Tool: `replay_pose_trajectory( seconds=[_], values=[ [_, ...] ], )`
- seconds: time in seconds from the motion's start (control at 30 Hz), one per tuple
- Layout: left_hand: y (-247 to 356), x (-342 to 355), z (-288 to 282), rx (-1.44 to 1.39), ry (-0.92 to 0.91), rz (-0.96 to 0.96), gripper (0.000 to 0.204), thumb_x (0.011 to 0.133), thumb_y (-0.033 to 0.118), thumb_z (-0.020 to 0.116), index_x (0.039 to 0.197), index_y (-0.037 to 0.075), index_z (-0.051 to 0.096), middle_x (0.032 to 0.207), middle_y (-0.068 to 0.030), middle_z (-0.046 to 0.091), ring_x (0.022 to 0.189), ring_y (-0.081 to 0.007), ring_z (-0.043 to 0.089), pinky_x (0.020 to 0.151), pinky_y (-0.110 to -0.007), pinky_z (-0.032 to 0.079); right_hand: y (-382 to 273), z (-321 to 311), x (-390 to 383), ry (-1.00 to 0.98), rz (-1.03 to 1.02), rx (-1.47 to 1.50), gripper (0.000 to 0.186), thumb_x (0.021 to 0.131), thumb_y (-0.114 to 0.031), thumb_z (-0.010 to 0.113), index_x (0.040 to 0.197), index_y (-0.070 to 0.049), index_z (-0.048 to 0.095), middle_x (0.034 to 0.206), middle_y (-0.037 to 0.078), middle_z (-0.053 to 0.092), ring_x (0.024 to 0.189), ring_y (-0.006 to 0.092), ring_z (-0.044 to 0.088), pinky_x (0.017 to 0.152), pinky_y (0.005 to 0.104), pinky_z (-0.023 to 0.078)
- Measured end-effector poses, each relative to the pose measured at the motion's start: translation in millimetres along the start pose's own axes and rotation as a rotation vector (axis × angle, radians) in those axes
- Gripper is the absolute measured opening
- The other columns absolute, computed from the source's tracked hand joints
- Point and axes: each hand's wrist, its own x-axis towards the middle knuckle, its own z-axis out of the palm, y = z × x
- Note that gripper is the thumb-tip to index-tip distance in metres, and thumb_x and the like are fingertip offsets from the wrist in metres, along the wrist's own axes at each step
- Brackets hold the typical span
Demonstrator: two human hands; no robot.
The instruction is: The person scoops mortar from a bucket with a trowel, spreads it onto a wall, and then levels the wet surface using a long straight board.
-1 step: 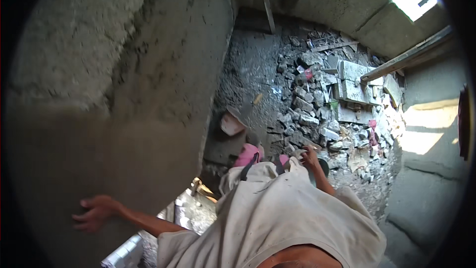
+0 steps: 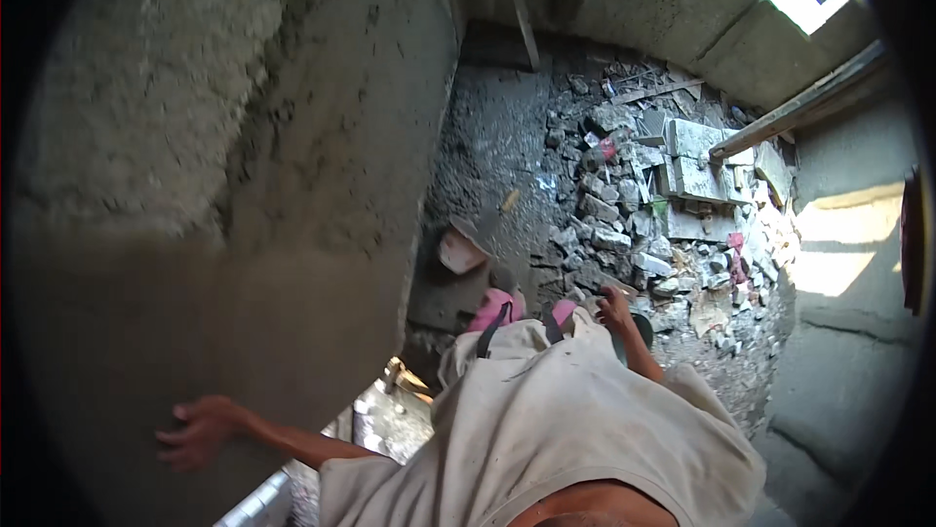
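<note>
My left hand (image 2: 202, 431) reaches out to the left with its fingers apart, holding nothing. It is at the smooth, dark grey plastered part of the wall (image 2: 244, 317); whether the palm touches the surface I cannot tell. Down by my right side hangs my right hand (image 2: 614, 311), its fingers loosely bent and apart, with nothing visible in them. On the floor ahead, by the wall's foot, sits a pale, pinkish container (image 2: 461, 248). Close beside it lies a small tan handle (image 2: 510, 199), its other end blurred against the wet grey ground.
Broken rubble (image 2: 609, 234) covers the floor ahead and right. Grey blocks (image 2: 697, 176) are stacked there, and a wooden beam (image 2: 799, 116) slants across above them. A thin plank (image 2: 517, 5) leans at the far wall. Another wall (image 2: 848, 332) rises on the right.
The whole view has shifted slightly. My left hand sits a little further right and lower in the picture. My right hand has hardly moved.
</note>
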Motion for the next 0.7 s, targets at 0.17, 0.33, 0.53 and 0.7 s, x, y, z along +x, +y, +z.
replay_pose_trajectory(
  seconds=[0.17,0.33,0.53,0.7],
  values=[
    [9,-21,14,0.035,-0.009,-0.064,0.052,0.096,0.054,0.043,0.124,0.012,0.056,0.14,-0.0164,0.045,0.128,-0.0408,0.04,0.099,-0.059,0.031,-6,4,66,0.095,-0.079,-0.277,0.043,0.077,-0.02,0.066,0.118,-0.006,0.064,0.096,0.018,0.07,0.089,0.0315,0.069,0.08,0.0375,0.053],
    [45,-6,-15,0.056,-0.258,-0.133,0.064,0.099,0.052,0.037,0.144,0.006,0.033,0.155,-0.0267,0.015,0.143,-0.0423,0.019,0.106,-0.07,0.015,-114,7,110,0.082,-0.128,-0.42,0.043,0.08,-0.02,0.061,0.121,-0.007,0.063,0.085,0.014,0.071,0.082,0.0269,0.07,0.076,0.0366,0.053],
    [137,-9,-82,0.075,-0.309,-0.424,0.052,0.1,0.041,0.041,0.133,0.0,0.043,0.142,-0.0243,0.039,0.129,-0.0403,0.039,0.105,-0.058,0.031,-154,-21,198,-0.055,-0.279,-0.669,0.045,0.078,-0.02,0.062,0.121,-0.005,0.06,0.077,0.012,0.069,0.072,0.025,0.068,0.068,0.039,0.053],
    [212,-104,-143,-0.115,-0.619,-0.558,0.049,0.099,0.042,0.043,0.132,0.006,0.044,0.139,-0.0194,0.043,0.126,-0.0364,0.043,0.104,-0.056,0.031,-236,-1,280,-0.254,-0.192,-0.63,0.048,0.073,-0.028,0.07,0.117,-0.012,0.066,0.088,0.013,0.072,0.084,0.0255,0.069,0.075,0.0389,0.052]
  ],
)
